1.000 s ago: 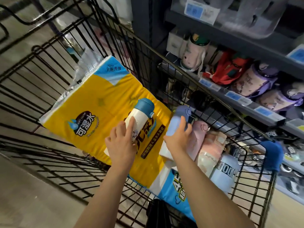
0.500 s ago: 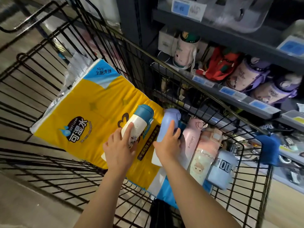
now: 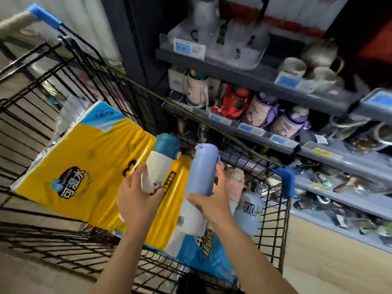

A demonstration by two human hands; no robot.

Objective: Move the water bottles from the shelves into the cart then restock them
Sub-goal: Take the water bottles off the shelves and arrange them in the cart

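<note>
My left hand (image 3: 137,200) grips the lower half of a white bottle with a teal cap (image 3: 159,161), held above the cart. My right hand (image 3: 213,200) grips a lavender bottle (image 3: 202,172), lifted and tilted up toward the shelves. Both are over the black wire cart (image 3: 273,211). A pink bottle (image 3: 233,185) and a pale blue bottle (image 3: 249,211) lie against the cart's right wall, partly hidden by my right hand. The grey shelf (image 3: 244,129) to the right holds several more bottles, among them a purple-capped one (image 3: 263,109).
A large yellow and blue tissue pack (image 3: 80,164) fills the cart floor. The cart's blue handle (image 3: 44,16) is at the far upper left. The upper shelf carries clear containers (image 3: 229,45) and mugs (image 3: 297,66). Lower shelves hold small packaged items (image 3: 343,183).
Both hands have lifted their bottles off the tissue pack and raised them toward the shelves. The view has tilted up, showing more of the shelving.
</note>
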